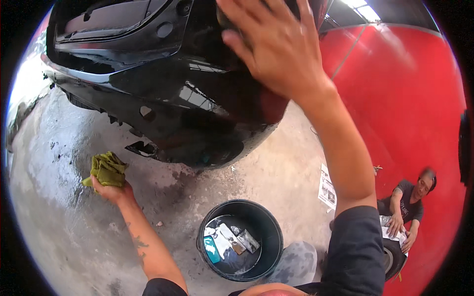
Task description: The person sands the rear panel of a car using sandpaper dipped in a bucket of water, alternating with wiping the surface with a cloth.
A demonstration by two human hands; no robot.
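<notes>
A crumpled yellow-green cloth is gripped in my left hand, held out low at the left above the wet floor. My right hand reaches up to a glossy black car bumper, palm down against its upper right part, fingers stretched out and a little blurred; what lies under the palm, if anything, is hidden. Wet-looking reflections run across the bumper. Its lower edge is ragged, with a hole and a dark opening. The left hand and cloth are apart from it.
Below the bumper stands a black bucket with water, a teal piece and several pale slabs. A printed sheet is on the right. Near the red wall, another person has both hands at a wheel.
</notes>
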